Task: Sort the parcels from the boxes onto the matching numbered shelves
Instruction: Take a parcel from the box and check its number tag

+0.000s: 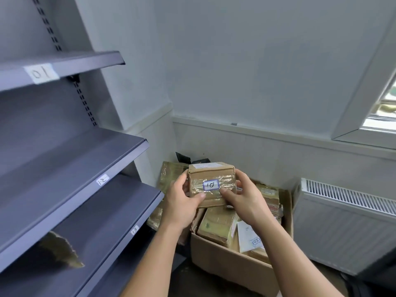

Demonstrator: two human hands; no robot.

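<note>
A small brown cardboard parcel [211, 179] wrapped in clear tape is held up above the open cardboard box [231, 264]. Its blue-edged label reads "01", seen upside down. My left hand [182, 202] grips its left side with the thumb on the front. My right hand [244, 196] grips the right side, thumb under the label. The grey shelf unit stands at the left: the top shelf [85, 63] carries a tag "01", the middle shelf [102, 161] a tag "02", the lower shelf [120, 219] a tag "03".
The box holds several more taped parcels, one white parcel [249, 237] marked "03". A brown parcel [62, 251] lies on the lower shelf. More parcels [169, 174] are stacked by the wall behind. A white radiator [347, 226] stands right, under a window.
</note>
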